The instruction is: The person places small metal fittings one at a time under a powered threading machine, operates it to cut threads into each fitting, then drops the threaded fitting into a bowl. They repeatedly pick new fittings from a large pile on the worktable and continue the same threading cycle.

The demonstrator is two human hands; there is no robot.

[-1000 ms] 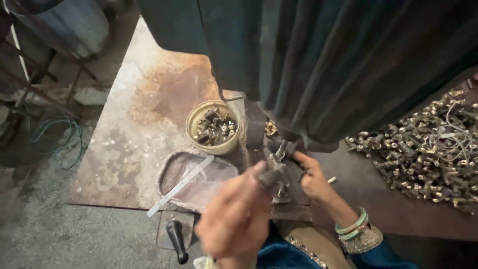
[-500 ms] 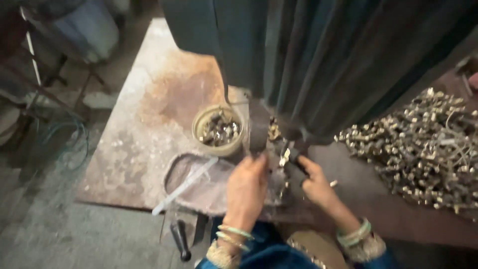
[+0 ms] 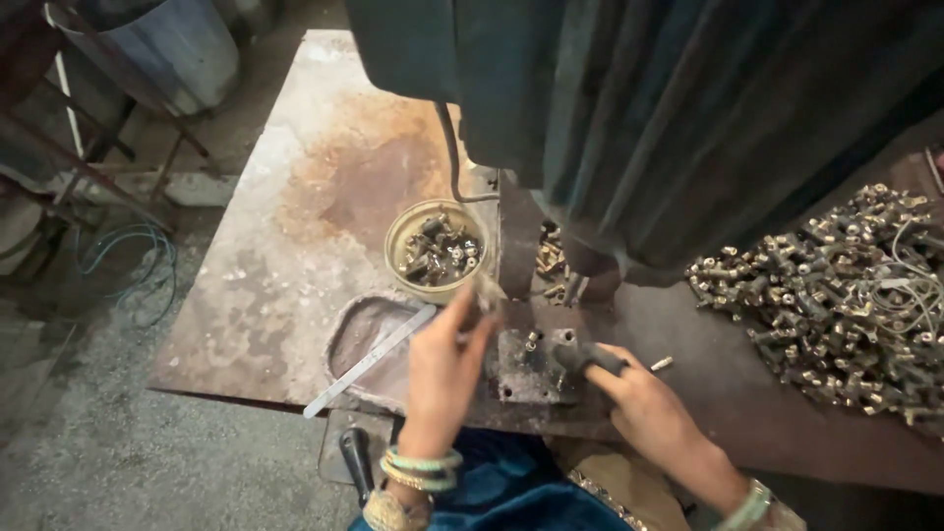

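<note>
While my right hand (image 3: 644, 408) grips a dark handle (image 3: 588, 358), left hand (image 3: 442, 369) (fingers loose) hovers over the rusty steel bench (image 3: 324, 206); concrete floor (image 3: 118, 442).

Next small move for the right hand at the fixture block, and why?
Probably a short push of the dark handle toward the fixture block: the right hand grips it, a small brass piece sits on the block under the machine head, and the left hand hovers at the block's left edge.
</note>
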